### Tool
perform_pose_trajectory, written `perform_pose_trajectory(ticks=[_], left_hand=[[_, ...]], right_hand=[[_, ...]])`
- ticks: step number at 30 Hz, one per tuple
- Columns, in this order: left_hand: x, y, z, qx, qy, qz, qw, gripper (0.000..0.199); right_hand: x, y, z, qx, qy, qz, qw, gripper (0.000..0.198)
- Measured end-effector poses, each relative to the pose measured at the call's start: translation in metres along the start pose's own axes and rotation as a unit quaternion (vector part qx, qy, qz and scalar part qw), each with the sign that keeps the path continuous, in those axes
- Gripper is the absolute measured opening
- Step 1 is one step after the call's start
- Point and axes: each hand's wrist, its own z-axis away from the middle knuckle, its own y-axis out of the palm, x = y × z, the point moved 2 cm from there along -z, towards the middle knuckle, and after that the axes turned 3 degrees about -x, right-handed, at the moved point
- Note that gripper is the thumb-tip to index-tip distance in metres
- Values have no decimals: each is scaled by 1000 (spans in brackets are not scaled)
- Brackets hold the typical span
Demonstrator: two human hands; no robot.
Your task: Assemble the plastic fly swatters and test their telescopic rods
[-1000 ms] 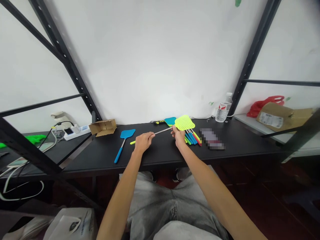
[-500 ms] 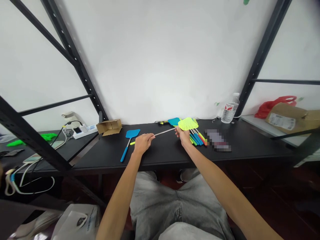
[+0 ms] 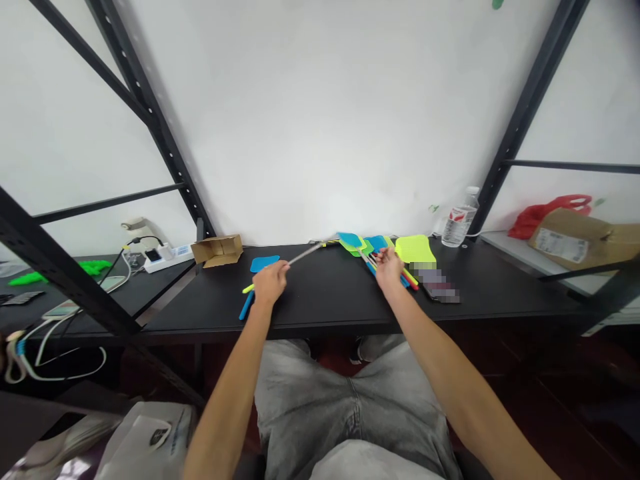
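Observation:
My left hand [image 3: 270,283] is closed round the yellow handle [image 3: 248,289] of a fly swatter, whose thin metal rod [image 3: 305,254] points up and to the right. My right hand [image 3: 390,268] has its fingers curled at the near side of a yellow mesh fly swatter head [image 3: 416,249]; the exact grip is blurred. No rod shows between the rod's far end and this head. Beneath and behind my right hand lies a bunch of fly swatters with blue [image 3: 351,240], green and yellow parts. A blue fly swatter [image 3: 264,263] lies partly hidden behind my left hand.
A pixelated flat object [image 3: 440,285] lies right of the bunch. A water bottle [image 3: 460,219] stands at the back right. Left are an open cardboard box [image 3: 217,251] and a power strip [image 3: 170,259]. Black shelf posts [image 3: 525,113] frame the black table [image 3: 320,300].
My hands have moved apart: left hand leftward with the rod, right hand rightward with the yellow head. The rod now tilts up more steeply, and more of the fly swatter bunch shows.

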Motion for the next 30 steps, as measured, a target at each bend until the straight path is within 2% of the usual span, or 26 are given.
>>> perform_pose_trajectory(ticks=[1, 5, 9, 13, 17, 21, 25, 27, 30], left_hand=[[7, -2, 1, -9, -12, -13, 1000, 32], [15, -3, 3, 5, 16, -30, 999, 29], [7, -1, 3, 17, 44, -26, 999, 30], [3, -1, 3, 5, 52, -20, 998, 30], [-8, -3, 5, -4, 73, 6, 997, 32], [-34, -4, 0, -46, 59, 73, 995, 33], [-78, 3, -21, -72, 44, 157, 984, 34], [-102, 11, -33, -63, 43, 186, 980, 33], [-131, 24, -41, -33, 49, 192, 980, 30]], right_hand=[[4, -3, -3, 16, 0, 6, 1000, 39], [4, 1, 4, 113, 18, 77, 990, 34], [-3, 11, 19, 207, -6, 194, 959, 30], [-1, 10, 20, 204, -29, 240, 949, 28], [0, 9, 21, 214, -16, 269, 939, 27], [-1, 13, 28, 268, -16, 325, 907, 24], [-1, 16, 35, 339, -23, 346, 874, 26], [-1, 16, 38, 366, -13, 341, 866, 25], [-1, 17, 40, 386, -1, 317, 866, 26]])
